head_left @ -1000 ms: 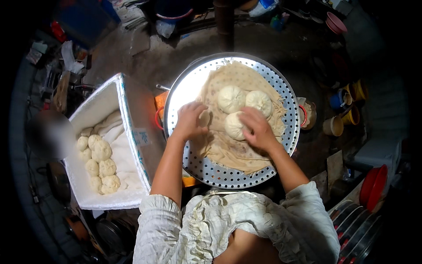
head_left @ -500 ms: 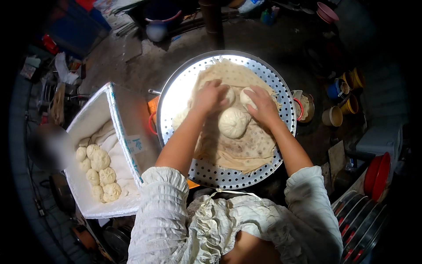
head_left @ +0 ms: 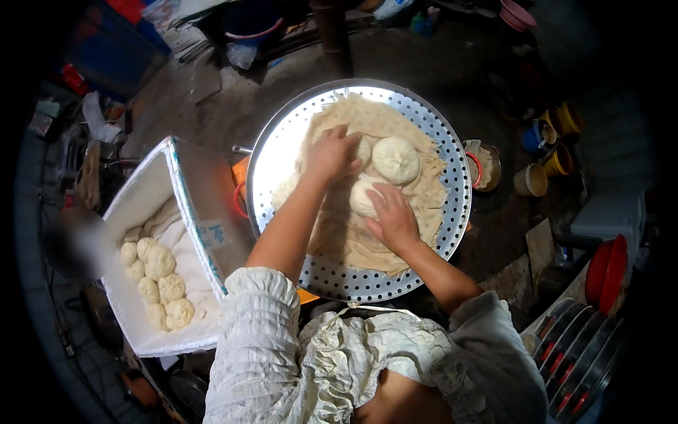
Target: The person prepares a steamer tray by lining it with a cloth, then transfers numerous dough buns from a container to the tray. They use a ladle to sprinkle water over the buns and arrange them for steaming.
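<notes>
Pleated steamed buns lie on a tan cloth (head_left: 353, 258) spread over a round perforated metal steamer tray (head_left: 339, 284). My left hand (head_left: 335, 152) curls its fingers around the left side of a bun (head_left: 364, 151), which it partly hides. Nearer to me, my right hand (head_left: 393, 216) wraps over the right side of a second bun (head_left: 362, 196). A large round bun (head_left: 396, 160) rests untouched behind my right hand. Another bun (head_left: 284, 189) shows at the tray's left, partly behind my left forearm.
Left of the tray stands a white foam box (head_left: 116, 297) with several buns (head_left: 171, 287) on white cloth. Red handles (head_left: 476, 169) stick out from the tray's sides. Buckets (head_left: 530, 181) stand at the right. Stacked round dark pans (head_left: 579, 353) and a red basin (head_left: 606, 274) are at lower right.
My right hand has moved toward me, from the far right bun to the near middle one. The far right bun is now uncovered. My left hand stays at its bun.
</notes>
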`<action>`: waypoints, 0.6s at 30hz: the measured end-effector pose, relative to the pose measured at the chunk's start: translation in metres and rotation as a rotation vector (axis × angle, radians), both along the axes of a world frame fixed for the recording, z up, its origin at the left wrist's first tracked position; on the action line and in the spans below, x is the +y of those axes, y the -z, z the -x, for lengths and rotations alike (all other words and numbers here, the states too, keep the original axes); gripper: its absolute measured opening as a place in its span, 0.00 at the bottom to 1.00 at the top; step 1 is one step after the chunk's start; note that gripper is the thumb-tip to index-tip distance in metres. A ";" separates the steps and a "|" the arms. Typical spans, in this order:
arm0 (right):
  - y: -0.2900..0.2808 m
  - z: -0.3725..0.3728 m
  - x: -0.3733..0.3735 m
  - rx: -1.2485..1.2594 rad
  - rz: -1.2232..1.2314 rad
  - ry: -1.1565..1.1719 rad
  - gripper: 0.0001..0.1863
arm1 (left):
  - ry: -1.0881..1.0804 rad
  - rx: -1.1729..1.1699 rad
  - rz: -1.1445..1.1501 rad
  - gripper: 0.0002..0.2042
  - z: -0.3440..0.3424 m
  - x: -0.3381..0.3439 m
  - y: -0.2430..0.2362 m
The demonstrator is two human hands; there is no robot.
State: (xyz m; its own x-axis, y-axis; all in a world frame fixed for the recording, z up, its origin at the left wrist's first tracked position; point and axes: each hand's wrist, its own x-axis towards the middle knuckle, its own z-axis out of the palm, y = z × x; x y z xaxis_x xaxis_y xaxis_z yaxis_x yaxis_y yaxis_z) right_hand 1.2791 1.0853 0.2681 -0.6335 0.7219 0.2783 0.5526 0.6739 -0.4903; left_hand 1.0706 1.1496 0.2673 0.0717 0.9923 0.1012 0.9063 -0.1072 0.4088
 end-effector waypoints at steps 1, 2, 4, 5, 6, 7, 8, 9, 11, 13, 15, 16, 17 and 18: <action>0.001 -0.004 0.000 0.055 0.039 0.040 0.31 | -0.020 -0.036 -0.003 0.24 -0.001 0.000 0.000; 0.002 -0.009 0.001 0.111 0.079 0.079 0.31 | -0.041 -0.072 -0.007 0.24 0.000 0.000 0.000; 0.008 -0.018 0.006 0.309 0.248 0.183 0.29 | -0.111 -0.257 -0.008 0.23 0.008 0.001 0.005; 0.012 -0.020 0.008 0.407 0.333 0.234 0.28 | -0.158 -0.411 -0.006 0.23 0.017 0.003 0.015; 0.021 -0.021 0.007 0.767 0.665 0.260 0.25 | -0.198 -0.563 -0.004 0.22 0.025 0.007 0.024; 0.030 -0.026 0.011 0.937 0.769 0.281 0.23 | -0.294 -0.710 0.035 0.20 0.032 0.008 0.025; 0.037 -0.034 0.012 1.108 0.881 0.332 0.23 | -0.402 -0.987 0.075 0.19 0.037 0.007 0.027; 0.040 -0.039 0.012 1.281 0.995 0.379 0.24 | -0.512 -1.261 0.113 0.19 0.041 0.003 0.023; 0.041 -0.056 0.015 1.648 1.317 0.313 0.26 | -0.589 -1.768 0.220 0.23 0.066 -0.006 0.032; 0.009 -0.063 0.015 1.928 1.452 0.174 0.30 | -0.256 -2.369 0.161 0.26 0.069 -0.022 0.004; -0.027 -0.057 0.010 1.931 1.417 0.051 0.31 | -0.190 -2.334 0.063 0.35 0.069 -0.029 -0.044; -0.040 -0.051 0.009 1.900 1.410 0.062 0.34 | -0.099 -2.342 0.062 0.37 0.073 -0.033 -0.067; -0.049 -0.044 0.009 1.866 1.411 0.068 0.37 | -0.011 -2.343 0.051 0.39 0.081 -0.039 -0.092; -0.052 -0.038 0.007 1.869 1.388 -0.029 0.36 | 0.009 -2.277 0.047 0.40 0.093 -0.045 -0.114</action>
